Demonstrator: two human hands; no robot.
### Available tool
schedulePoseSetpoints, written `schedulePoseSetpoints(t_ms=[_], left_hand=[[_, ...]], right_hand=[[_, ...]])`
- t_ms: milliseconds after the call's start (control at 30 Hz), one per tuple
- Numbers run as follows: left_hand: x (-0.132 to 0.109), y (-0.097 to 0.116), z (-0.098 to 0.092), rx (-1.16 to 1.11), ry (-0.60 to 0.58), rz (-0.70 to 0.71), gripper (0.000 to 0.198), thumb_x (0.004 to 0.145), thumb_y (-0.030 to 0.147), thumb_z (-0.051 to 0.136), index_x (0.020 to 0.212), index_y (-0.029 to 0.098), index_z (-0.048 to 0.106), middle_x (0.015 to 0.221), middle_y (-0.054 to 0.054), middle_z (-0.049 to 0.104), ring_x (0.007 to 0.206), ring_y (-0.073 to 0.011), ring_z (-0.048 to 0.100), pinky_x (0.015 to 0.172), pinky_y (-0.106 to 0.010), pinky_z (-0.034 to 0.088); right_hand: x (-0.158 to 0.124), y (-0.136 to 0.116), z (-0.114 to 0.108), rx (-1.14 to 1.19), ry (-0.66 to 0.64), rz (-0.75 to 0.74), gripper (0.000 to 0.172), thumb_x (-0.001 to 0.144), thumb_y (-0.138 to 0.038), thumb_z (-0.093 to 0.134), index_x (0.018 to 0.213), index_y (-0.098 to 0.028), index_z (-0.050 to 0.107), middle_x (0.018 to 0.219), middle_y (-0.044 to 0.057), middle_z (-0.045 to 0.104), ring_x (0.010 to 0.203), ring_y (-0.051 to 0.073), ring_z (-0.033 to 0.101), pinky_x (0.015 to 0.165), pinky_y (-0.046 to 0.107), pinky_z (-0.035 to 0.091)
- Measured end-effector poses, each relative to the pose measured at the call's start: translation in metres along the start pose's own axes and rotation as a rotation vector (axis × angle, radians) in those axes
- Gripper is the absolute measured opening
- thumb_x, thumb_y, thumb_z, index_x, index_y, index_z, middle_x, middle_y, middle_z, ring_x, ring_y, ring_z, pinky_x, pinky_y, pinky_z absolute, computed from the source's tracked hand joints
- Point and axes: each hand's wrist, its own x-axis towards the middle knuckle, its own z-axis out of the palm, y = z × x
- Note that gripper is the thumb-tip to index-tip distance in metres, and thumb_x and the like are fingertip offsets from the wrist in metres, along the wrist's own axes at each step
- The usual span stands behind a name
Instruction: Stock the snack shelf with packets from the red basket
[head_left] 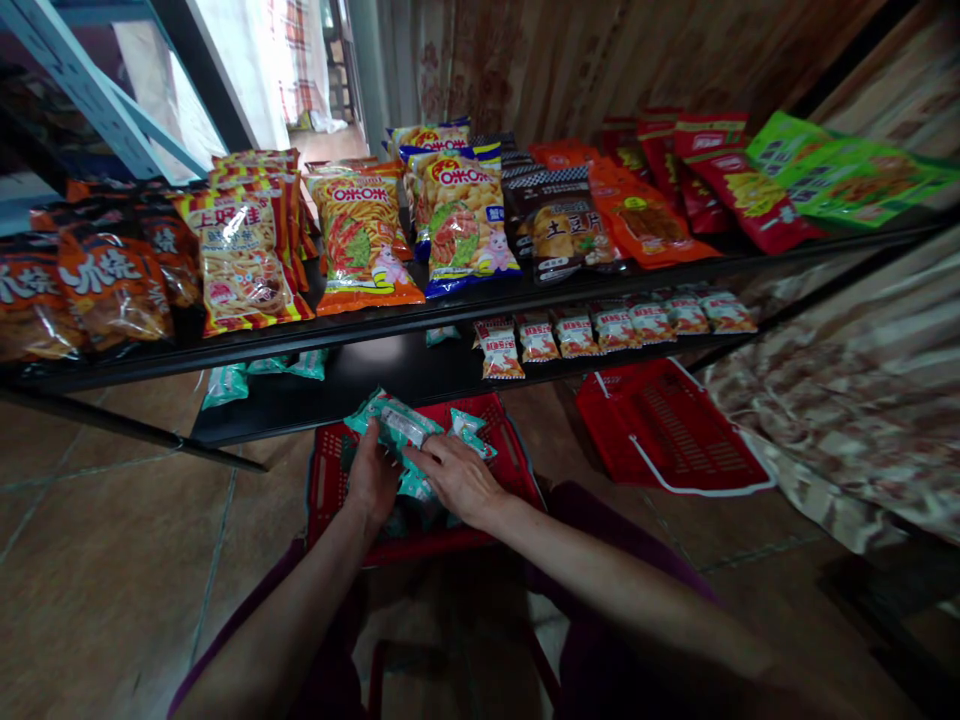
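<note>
My left hand [373,475] is closed around the left end of some green snack packets [396,418], held over a red basket [324,490]. On their right end lies my right hand [459,478], its fingers bent against the packets. How many packets I hold is hard to tell. More green packets [469,425] lie inside the basket, partly hidden by my hands and forearms. The basket sits between my knees, in front of the lower black shelf [375,375]. On that shelf's left part stand several green packets [225,384] of the same kind.
Small red-and-white snack packets [577,332] line the lower shelf's right side. Above, the upper shelf [360,325] carries rows of larger bags, including orange bags [112,280] and yellow bags [367,240]. Another red basket [667,430] with a white handle stands on the tiled floor at right.
</note>
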Motion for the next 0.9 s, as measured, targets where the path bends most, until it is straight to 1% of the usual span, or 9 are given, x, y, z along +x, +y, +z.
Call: schedulePoseSetpoints(t_ms=[133, 267, 333, 400, 533, 633, 733, 800, 900], left_hand=[[0.001, 0.005, -0.001, -0.057, -0.072, -0.149, 0.039, 0.089, 0.049, 0.044, 0.092, 0.015, 0.064, 0.083, -0.008, 0.069, 0.088, -0.0230, 0.066, 0.082, -0.035, 0.050], [0.000, 0.009, -0.001, -0.069, -0.108, -0.163, 0.039, 0.089, 0.047, 0.043, 0.092, 0.014, 0.064, 0.087, -0.010, 0.071, 0.093, -0.0262, 0.066, 0.087, -0.040, 0.050], [-0.001, 0.010, 0.000, -0.070, -0.113, -0.145, 0.038, 0.089, 0.046, 0.044, 0.096, 0.015, 0.064, 0.091, -0.010, 0.071, 0.096, -0.0273, 0.066, 0.089, -0.041, 0.049], [-0.002, 0.012, 0.001, -0.073, -0.117, -0.122, 0.040, 0.089, 0.046, 0.044, 0.104, 0.015, 0.064, 0.094, -0.010, 0.071, 0.099, -0.0282, 0.065, 0.091, -0.043, 0.048], [-0.003, 0.013, 0.002, -0.085, -0.121, -0.138, 0.049, 0.089, 0.050, 0.042, 0.119, 0.015, 0.058, 0.102, -0.012, 0.070, 0.104, -0.0291, 0.063, 0.094, -0.045, 0.047], [-0.001, 0.013, 0.002, -0.082, -0.129, -0.129, 0.052, 0.088, 0.051, 0.043, 0.124, 0.016, 0.055, 0.107, -0.013, 0.069, 0.106, -0.0298, 0.062, 0.095, -0.047, 0.046], [0.003, 0.011, 0.000, -0.079, -0.163, -0.135, 0.055, 0.084, 0.054, 0.047, 0.125, 0.019, 0.056, 0.108, -0.013, 0.069, 0.108, -0.0316, 0.061, 0.094, -0.049, 0.046], [0.004, 0.011, -0.001, -0.076, -0.177, -0.152, 0.056, 0.083, 0.056, 0.047, 0.124, 0.019, 0.056, 0.108, -0.013, 0.069, 0.108, -0.0321, 0.060, 0.093, -0.050, 0.045], [0.004, 0.011, -0.001, -0.068, -0.178, -0.177, 0.057, 0.084, 0.057, 0.045, 0.123, 0.017, 0.057, 0.108, -0.013, 0.068, 0.106, -0.0319, 0.061, 0.094, -0.050, 0.046]], right_hand=[[-0.003, -0.006, 0.004, 0.017, -0.054, -0.050, 0.034, 0.090, -0.012, 0.046, 0.121, -0.019, 0.058, 0.091, 0.008, 0.060, 0.085, 0.020, 0.054, 0.075, 0.033, 0.044], [-0.004, -0.009, -0.003, 0.141, -0.070, -0.132, 0.033, 0.091, -0.024, 0.050, 0.123, -0.018, 0.055, 0.095, 0.008, 0.061, 0.087, 0.020, 0.055, 0.077, 0.033, 0.046], [-0.002, -0.008, -0.009, 0.250, -0.008, -0.085, 0.035, 0.091, -0.032, 0.050, 0.122, -0.018, 0.054, 0.093, 0.008, 0.061, 0.087, 0.020, 0.056, 0.078, 0.033, 0.046], [0.001, -0.005, -0.012, 0.360, 0.113, 0.096, 0.032, 0.092, -0.033, 0.048, 0.119, -0.017, 0.055, 0.090, 0.008, 0.061, 0.086, 0.020, 0.056, 0.081, 0.034, 0.046], [0.008, 0.006, -0.007, 0.691, 0.322, 0.686, 0.031, 0.085, -0.036, 0.056, 0.111, -0.019, 0.055, 0.104, 0.009, 0.059, 0.100, 0.020, 0.056, 0.090, 0.037, 0.046], [0.010, 0.012, -0.001, 1.207, 0.176, 1.071, 0.033, 0.077, -0.041, 0.066, 0.100, -0.021, 0.056, 0.103, 0.006, 0.060, 0.096, 0.017, 0.060, 0.085, 0.034, 0.051], [0.010, 0.012, 0.000, 1.600, 0.029, 1.206, 0.035, 0.066, -0.038, 0.078, 0.084, -0.020, 0.054, 0.083, 0.000, 0.060, 0.078, 0.014, 0.064, 0.078, 0.032, 0.054], [0.010, 0.011, 0.000, 1.650, 0.046, 1.213, 0.038, 0.060, -0.032, 0.083, 0.077, -0.019, 0.052, 0.074, -0.002, 0.058, 0.070, 0.012, 0.064, 0.073, 0.029, 0.055], [0.010, 0.010, 0.000, 1.597, 0.053, 1.222, 0.034, 0.060, -0.028, 0.083, 0.072, -0.018, 0.053, 0.067, -0.004, 0.057, 0.064, 0.010, 0.062, 0.063, 0.023, 0.054]])
